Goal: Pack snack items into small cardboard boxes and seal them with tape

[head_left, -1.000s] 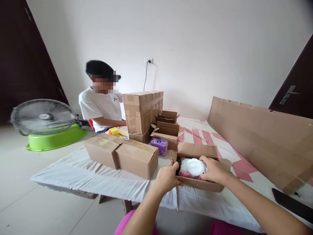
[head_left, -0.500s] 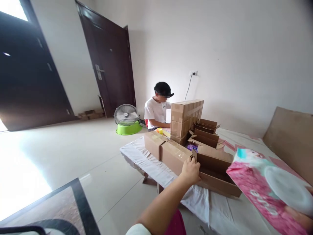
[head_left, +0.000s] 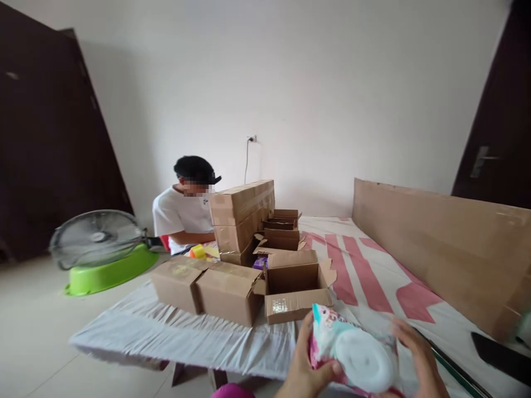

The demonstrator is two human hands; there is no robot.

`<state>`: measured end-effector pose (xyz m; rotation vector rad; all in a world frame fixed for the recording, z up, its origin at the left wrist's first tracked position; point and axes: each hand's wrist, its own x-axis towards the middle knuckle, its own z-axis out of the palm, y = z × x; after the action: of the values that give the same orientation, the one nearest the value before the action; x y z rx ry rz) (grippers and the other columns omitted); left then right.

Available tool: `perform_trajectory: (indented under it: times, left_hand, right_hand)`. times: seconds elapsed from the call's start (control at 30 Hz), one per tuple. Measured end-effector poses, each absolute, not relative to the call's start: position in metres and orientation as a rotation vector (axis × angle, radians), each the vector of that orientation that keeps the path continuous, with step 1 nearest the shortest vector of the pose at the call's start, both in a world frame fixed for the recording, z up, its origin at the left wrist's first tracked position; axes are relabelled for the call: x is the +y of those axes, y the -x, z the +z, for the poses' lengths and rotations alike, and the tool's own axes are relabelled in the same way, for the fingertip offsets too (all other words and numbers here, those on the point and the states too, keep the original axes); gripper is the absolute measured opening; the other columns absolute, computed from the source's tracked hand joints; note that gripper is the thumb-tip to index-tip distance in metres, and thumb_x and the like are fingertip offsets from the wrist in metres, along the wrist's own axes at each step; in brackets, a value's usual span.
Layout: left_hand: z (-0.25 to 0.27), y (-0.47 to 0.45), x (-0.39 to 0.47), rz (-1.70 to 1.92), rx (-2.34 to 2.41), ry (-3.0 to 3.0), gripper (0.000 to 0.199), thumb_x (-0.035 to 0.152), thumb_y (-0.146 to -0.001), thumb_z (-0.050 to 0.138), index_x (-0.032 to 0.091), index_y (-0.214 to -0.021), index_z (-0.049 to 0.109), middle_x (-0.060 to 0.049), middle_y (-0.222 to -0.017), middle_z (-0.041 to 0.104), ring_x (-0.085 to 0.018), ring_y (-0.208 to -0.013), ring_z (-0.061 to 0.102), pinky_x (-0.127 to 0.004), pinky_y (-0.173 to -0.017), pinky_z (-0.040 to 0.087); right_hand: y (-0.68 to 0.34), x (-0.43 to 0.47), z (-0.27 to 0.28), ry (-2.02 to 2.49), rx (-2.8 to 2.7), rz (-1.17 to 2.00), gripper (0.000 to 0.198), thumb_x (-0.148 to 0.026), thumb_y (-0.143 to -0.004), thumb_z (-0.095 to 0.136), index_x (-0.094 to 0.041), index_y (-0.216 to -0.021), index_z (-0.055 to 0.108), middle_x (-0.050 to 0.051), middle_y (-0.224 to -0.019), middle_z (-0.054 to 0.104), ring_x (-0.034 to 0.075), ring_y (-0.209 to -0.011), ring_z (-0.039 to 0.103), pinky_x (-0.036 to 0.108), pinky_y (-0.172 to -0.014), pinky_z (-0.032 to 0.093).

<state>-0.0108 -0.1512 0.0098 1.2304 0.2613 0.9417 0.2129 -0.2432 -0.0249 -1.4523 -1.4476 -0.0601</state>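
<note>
In front of me, a pink, white and teal wet wipes pack (head_left: 327, 337) with a round white lid is tilted up over the table's near edge. My left hand (head_left: 309, 359) grips its left side, thumb on the front. My right hand (head_left: 418, 354) is at the pack's right side, fingers stretched out and blurred, its lower part near the pack's bottom edge. Just beyond the pack stands an open cardboard box (head_left: 296, 307) with its flaps up. Left of that box lie two taped cardboard boxes (head_left: 228, 287), end to end.
Behind are stacked taped boxes (head_left: 236, 210) and more open boxes (head_left: 282, 240). A co-worker (head_left: 182, 215) in a black cap sits at the far left. A fan (head_left: 99, 237) rests on a green tub (head_left: 112, 271). A large cardboard sheet (head_left: 435, 237) stands on the right, near a dark flat object (head_left: 501, 356).
My view has turned right. My left hand has let go of the open box and taken hold of the wipes pack, which has come to the middle. The right hand's fingers have spread off it.
</note>
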Motion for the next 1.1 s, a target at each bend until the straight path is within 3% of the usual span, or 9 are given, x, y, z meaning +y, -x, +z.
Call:
perform_trajectory:
  times: [0.07, 0.2, 0.33, 0.43, 0.6, 0.7, 0.87, 1.0, 1.1]
  left_hand:
    - [0.028, 0.005, -0.145, 1.05, 0.35, -1.215, 0.105, 0.047, -0.063, 0.083, 0.027, -0.146, 0.022, -0.014, -0.143, 0.046, -0.033, -0.129, 0.048, -0.046, -0.111, 0.035]
    - [0.096, -0.019, -0.102, 1.169, 0.29, -1.316, 0.103, 0.041, -0.062, 0.083, 0.026, -0.144, 0.023, -0.014, -0.136, 0.052, -0.034, -0.123, 0.052, -0.05, -0.105, 0.042]
    - [0.154, -0.056, -0.036, 1.121, 0.322, -1.327, 0.094, 0.038, -0.062, 0.083, 0.029, -0.139, 0.029, -0.012, -0.131, 0.053, -0.027, -0.106, 0.061, -0.044, -0.086, 0.055]
    - [0.164, -0.075, -0.007, 1.117, 0.414, -1.276, 0.084, 0.043, -0.064, 0.081, 0.027, -0.133, 0.035, -0.012, -0.128, 0.053, -0.024, -0.099, 0.062, -0.039, -0.078, 0.057]
    - [0.113, -0.069, -0.034, 1.151, 0.41, -1.292, 0.095, 0.046, -0.059, 0.085, 0.025, -0.135, 0.032, -0.015, -0.129, 0.052, -0.026, -0.104, 0.061, -0.039, -0.083, 0.054]
    - [0.049, -0.05, -0.073, 1.101, 0.355, -1.447, 0.103, 0.038, -0.054, 0.089, 0.023, -0.137, 0.031, -0.016, -0.133, 0.051, -0.028, -0.116, 0.055, -0.04, -0.095, 0.047]
    - [-0.051, -0.03, -0.106, 0.738, 0.709, -1.133, 0.078, 0.038, -0.049, 0.09, 0.016, -0.113, 0.051, -0.015, -0.114, 0.059, -0.024, -0.091, 0.064, -0.036, -0.076, 0.051]
    - [-0.077, -0.029, -0.077, 0.935, 0.839, -0.561, 0.047, 0.039, -0.068, 0.08, 0.017, -0.096, 0.049, -0.004, -0.077, 0.061, -0.018, -0.065, 0.065, -0.033, -0.068, 0.053]
    - [-0.073, -0.03, -0.041, 1.141, 0.89, -0.437, 0.036, 0.029, -0.076, 0.075, 0.021, -0.094, 0.046, 0.003, -0.069, 0.057, -0.012, -0.057, 0.061, -0.03, -0.069, 0.055]
  right_hand:
    - [-0.209, -0.228, -0.011, 1.414, -1.371, 0.108, 0.103, -0.058, -0.063, 0.076, -0.037, -0.145, 0.016, 0.014, -0.144, 0.038, 0.041, -0.125, 0.046, 0.054, -0.091, 0.052]
    - [-0.215, -0.173, 0.059, 1.168, -1.362, 0.637, 0.104, -0.068, -0.076, 0.059, -0.035, -0.148, -0.007, 0.011, -0.123, 0.057, 0.026, -0.09, 0.065, 0.039, -0.068, 0.058]
    - [-0.237, -0.101, 0.133, 1.095, -1.304, 0.806, 0.101, -0.075, -0.07, 0.059, -0.033, -0.148, 0.009, 0.009, -0.127, 0.057, 0.022, -0.092, 0.066, 0.036, -0.08, 0.055]
    - [-0.247, -0.064, 0.148, 1.149, -1.258, 0.857, 0.081, -0.074, -0.081, 0.043, -0.026, -0.143, 0.027, 0.012, -0.122, 0.061, 0.023, -0.092, 0.067, 0.039, -0.082, 0.054]
    - [-0.249, -0.076, 0.095, 1.164, -1.25, 0.86, 0.062, -0.065, -0.085, 0.042, -0.022, -0.129, 0.049, 0.012, -0.116, 0.067, 0.027, -0.107, 0.063, 0.043, -0.091, 0.051]
    - [-0.256, -0.109, 0.035, 1.156, -1.222, 0.846, 0.065, -0.067, -0.086, 0.031, -0.019, -0.123, 0.055, 0.015, -0.117, 0.066, 0.032, -0.111, 0.061, 0.047, -0.091, 0.051]
    - [-0.275, -0.14, -0.069, 0.98, -0.627, 0.9, 0.053, -0.062, -0.068, 0.065, -0.024, -0.105, 0.067, 0.006, -0.094, 0.074, 0.03, -0.094, 0.068, 0.044, -0.078, 0.056]
    - [-0.277, -0.142, -0.107, 0.81, -0.287, 1.043, 0.05, -0.044, -0.06, 0.08, -0.024, -0.104, 0.068, 0.0, -0.091, 0.075, 0.022, -0.091, 0.069, 0.033, -0.078, 0.057]
    - [-0.273, -0.14, -0.11, 0.817, -0.313, 1.081, 0.052, -0.04, -0.061, 0.081, -0.024, -0.109, 0.068, 0.001, -0.097, 0.075, 0.023, -0.099, 0.067, 0.034, -0.084, 0.056]
